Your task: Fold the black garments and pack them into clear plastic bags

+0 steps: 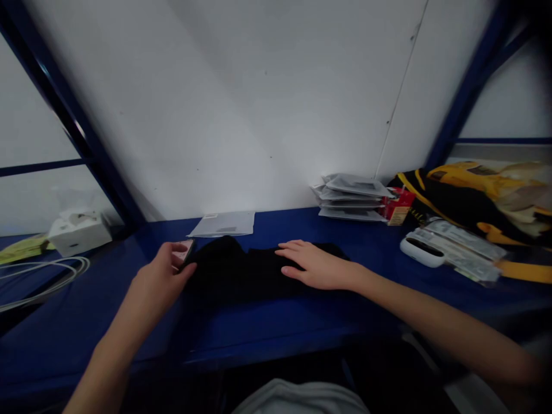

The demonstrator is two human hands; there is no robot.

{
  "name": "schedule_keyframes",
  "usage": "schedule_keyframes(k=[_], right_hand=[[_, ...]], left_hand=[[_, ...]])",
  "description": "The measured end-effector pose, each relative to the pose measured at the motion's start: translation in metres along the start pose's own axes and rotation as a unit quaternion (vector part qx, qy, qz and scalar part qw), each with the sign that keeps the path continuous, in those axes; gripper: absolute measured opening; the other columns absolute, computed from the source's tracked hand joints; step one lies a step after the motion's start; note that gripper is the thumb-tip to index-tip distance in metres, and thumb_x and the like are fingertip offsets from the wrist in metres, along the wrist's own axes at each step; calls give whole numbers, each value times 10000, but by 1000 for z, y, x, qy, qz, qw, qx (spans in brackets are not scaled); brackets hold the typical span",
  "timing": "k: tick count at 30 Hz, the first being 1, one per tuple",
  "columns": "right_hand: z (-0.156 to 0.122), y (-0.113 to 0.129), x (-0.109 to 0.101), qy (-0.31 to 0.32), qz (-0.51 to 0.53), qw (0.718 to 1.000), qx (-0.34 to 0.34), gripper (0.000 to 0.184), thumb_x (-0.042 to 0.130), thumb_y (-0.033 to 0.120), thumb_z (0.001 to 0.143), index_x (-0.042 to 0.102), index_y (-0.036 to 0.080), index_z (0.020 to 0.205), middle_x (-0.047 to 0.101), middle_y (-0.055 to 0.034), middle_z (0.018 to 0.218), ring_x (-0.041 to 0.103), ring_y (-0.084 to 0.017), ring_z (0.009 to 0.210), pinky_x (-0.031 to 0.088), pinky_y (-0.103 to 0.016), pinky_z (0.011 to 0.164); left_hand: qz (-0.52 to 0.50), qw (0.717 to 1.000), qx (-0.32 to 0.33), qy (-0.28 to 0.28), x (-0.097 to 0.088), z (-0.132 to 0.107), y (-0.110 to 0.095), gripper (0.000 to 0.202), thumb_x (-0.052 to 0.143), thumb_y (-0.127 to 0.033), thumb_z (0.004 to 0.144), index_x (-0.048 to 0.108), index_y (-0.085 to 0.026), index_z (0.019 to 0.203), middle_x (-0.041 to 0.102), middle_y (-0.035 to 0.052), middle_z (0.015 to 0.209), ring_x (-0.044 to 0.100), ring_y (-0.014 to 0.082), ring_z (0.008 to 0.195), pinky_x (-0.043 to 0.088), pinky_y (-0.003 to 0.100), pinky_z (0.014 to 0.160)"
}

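A black folded garment (241,276), its exact kind unclear, lies on the blue tabletop in front of me. At its left end, my left hand (161,273) has its thumb and fingers closed around the edge of the fabric. A small pinkish-white piece with a dark border (186,250), perhaps a label or tag, shows by those fingertips. Flat on the right part of the garment rests my right hand (317,267), its fingers stretched out. Just behind the cloth lies a flat grey plastic mailing bag (224,224).
Stacked plastic packets (353,198) and a red box (401,206) stand at the back right. Nearer are a white oval case (420,253), clear packages (463,247) and a black-and-yellow bag (466,198). Left are a white box (80,233) and white cable (64,267).
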State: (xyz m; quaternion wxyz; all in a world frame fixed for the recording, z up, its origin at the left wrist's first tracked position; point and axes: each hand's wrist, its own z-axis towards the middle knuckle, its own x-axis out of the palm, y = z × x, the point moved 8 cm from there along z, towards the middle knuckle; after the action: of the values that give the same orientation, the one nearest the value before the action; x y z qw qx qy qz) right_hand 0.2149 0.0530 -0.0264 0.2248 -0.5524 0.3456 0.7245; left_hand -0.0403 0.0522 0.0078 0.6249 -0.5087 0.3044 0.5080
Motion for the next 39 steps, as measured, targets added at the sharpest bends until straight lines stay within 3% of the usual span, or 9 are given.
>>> schedule_keyframes(k=[4, 12, 15, 20, 22, 26, 28, 32, 39], right_hand=[[-6, -21, -11, -16, -12, 999, 48, 440, 372, 350, 859, 479, 126, 1222, 488, -117, 1252, 435, -252, 1133, 344, -405, 947], [-13, -79, -31, -111, -8, 979, 171, 353, 377, 214, 833, 522, 144, 1146, 558, -96, 1166, 503, -222, 1065, 378, -371, 919], [-15, -95, -35, -126, -8, 973, 195, 346, 384, 203, 823, 535, 155, 1130, 571, -91, 1148, 513, -220, 1060, 388, -367, 908], [-22, -113, -39, -145, -1, 967, 210, 333, 395, 203, 817, 547, 165, 1111, 579, -87, 1138, 514, -211, 1065, 389, -364, 911], [-24, -117, -39, -141, -1, 968, 210, 332, 401, 211, 816, 549, 165, 1110, 580, -86, 1137, 515, -210, 1064, 388, -360, 913], [-25, -117, -36, -128, -2, 970, 206, 328, 412, 216, 810, 556, 178, 1102, 578, -77, 1142, 522, -211, 1051, 391, -354, 909], [-25, -114, -35, -124, 3, 971, 206, 323, 416, 216, 808, 559, 186, 1096, 583, -71, 1135, 530, -209, 1037, 396, -353, 902], [-24, -109, -30, -103, 13, 974, 203, 309, 405, 229, 817, 568, 184, 1075, 607, -71, 1089, 551, -213, 992, 410, -358, 873], [-25, -104, -24, -69, 5, 976, 207, 293, 415, 244, 816, 583, 171, 1045, 615, -95, 1049, 559, -223, 953, 419, -351, 822]], left_hand=[[-51, 994, -8, -96, -24, 2, -14, 253, 517, -384, 724, 472, -232, 922, 615, 30, 821, 609, 215, 756, 450, 311, 639], [-119, 969, 103, -190, -25, -18, -105, 196, 515, -290, 755, 479, -201, 926, 614, 33, 866, 596, 184, 761, 445, 300, 668], [-135, 965, 179, -138, -2, -32, -139, 118, 486, -258, 786, 482, -201, 889, 612, 15, 842, 591, 158, 731, 439, 274, 657], [-131, 936, 308, 113, 52, -68, -175, 148, 517, -305, 787, 507, -224, 910, 620, -3, 859, 594, 161, 738, 445, 260, 626], [-147, 929, 316, 122, 51, -74, -172, 148, 475, -316, 819, 512, -234, 936, 615, -4, 902, 586, 154, 802, 447, 254, 675], [-76, 974, 210, -20, 28, -62, -139, 217, 381, -292, 863, 497, -198, 1021, 584, 51, 992, 545, 195, 923, 433, 312, 773], [15, 987, 154, -50, 28, -58, -123, 286, 398, -314, 851, 492, -151, 1067, 577, 95, 986, 532, 245, 940, 437, 361, 764], [97, 989, 113, -11, 49, -61, -111, 395, 378, -335, 858, 441, -95, 1166, 569, 132, 949, 555, 263, 895, 459, 340, 671], [19, 997, 68, 16, 56, -62, -98, 384, 395, -291, 845, 360, -179, 1211, 569, 103, 1004, 610, 212, 756, 441, 282, 569]])
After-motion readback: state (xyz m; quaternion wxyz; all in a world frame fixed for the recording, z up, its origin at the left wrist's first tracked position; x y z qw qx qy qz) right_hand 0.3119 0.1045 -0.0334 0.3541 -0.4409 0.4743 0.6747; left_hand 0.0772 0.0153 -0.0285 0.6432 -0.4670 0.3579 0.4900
